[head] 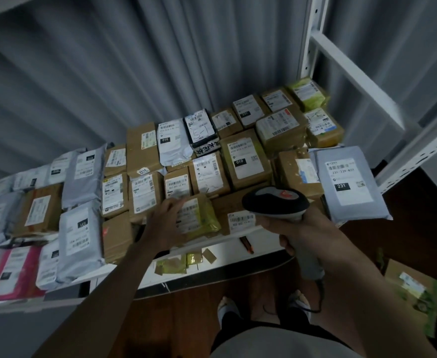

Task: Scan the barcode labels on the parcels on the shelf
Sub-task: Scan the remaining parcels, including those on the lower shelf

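Several parcels cover the white shelf (pixel 258 241): brown cardboard boxes and grey or white mailer bags, each with a white barcode label. My right hand (pixel 297 228) grips a handheld barcode scanner (pixel 277 200), its dark head above a brown box with a low label (pixel 240 219). My left hand (pixel 164 223) rests flat on a yellow-green wrapped parcel (pixel 199 215) at the shelf's front, fingers spread beside its label. A large grey mailer marked 231 (pixel 349 184) lies to the right of the scanner.
White metal shelf uprights (pixel 313 34) and a brace rise at the right. Grey corrugated wall behind. Scraps of tape and an orange-black pen (pixel 247 245) lie on the shelf's front edge. A box (pixel 414 288) sits on the wooden floor at right.
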